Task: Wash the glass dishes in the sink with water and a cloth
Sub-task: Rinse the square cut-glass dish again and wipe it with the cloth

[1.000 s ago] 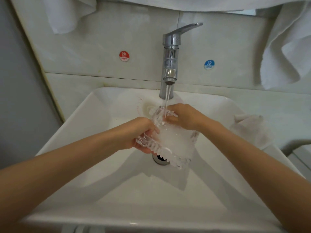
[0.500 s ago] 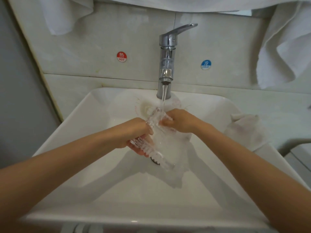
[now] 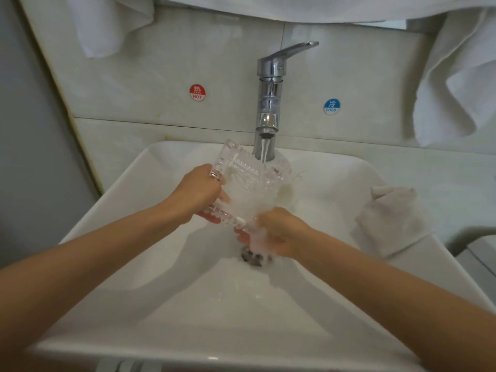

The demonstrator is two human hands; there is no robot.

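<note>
A clear ribbed glass dish [image 3: 243, 181] is tilted up on edge over the white sink [image 3: 166, 312], right under the running tap [image 3: 268, 103]. My left hand [image 3: 197, 193] grips its left rim. My right hand [image 3: 273, 232] holds a wet white cloth [image 3: 259, 238] against the dish's lower near edge, just above the drain [image 3: 251, 257]. Water runs over the glass and down across my right hand. Behind the dish, near the tap's foot, something else of glass shows faintly; I cannot tell what it is.
A folded white cloth [image 3: 393, 218] lies over the sink's right rim. White towels [image 3: 456, 81] hang at the upper right and upper left. Red HOT [image 3: 197, 92] and blue COLD [image 3: 332, 106] stickers flank the tap. A grey wall stands close on the left.
The dish has tipped up toward the tap. My right hand slid with the cloth from the dish's far top edge down to its near lower edge. My left hand kept its grip.
</note>
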